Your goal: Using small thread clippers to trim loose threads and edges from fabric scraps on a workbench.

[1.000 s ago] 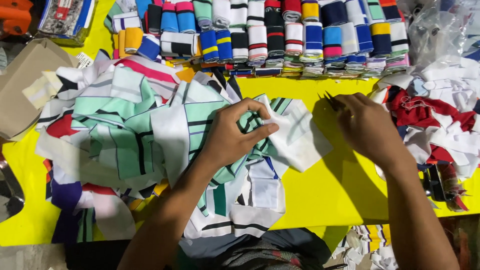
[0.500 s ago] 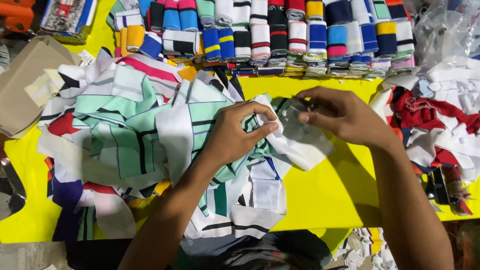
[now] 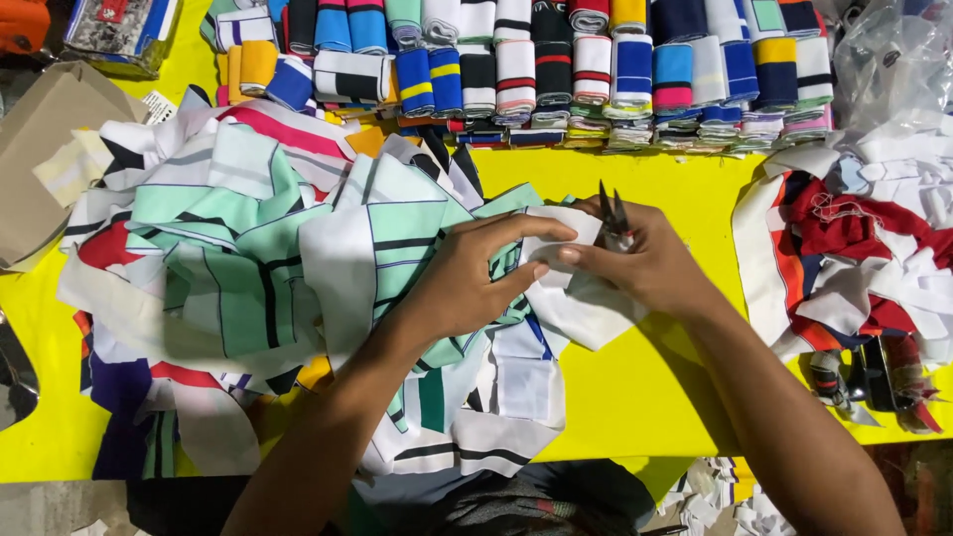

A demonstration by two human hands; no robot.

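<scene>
A white piece of cloth point(image 3: 586, 298) lies on the yellow table point(image 3: 675, 387), at the right edge of a big heap of striped cloth point(image 3: 258, 268). It is a bit crumpled, and its top edge is pinched up between two hands. Small dark snips point(image 3: 612, 213) stand just above that edge, tips pointing up and apart

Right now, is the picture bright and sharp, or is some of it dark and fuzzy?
In the head view, the bright yellow table is evenly lit and sharp; the left hand and right hand throw only soft shadows on the white cloth piece; the clear crinkly plastic bag top right shows glare; the bottom edge is dark.
</scene>
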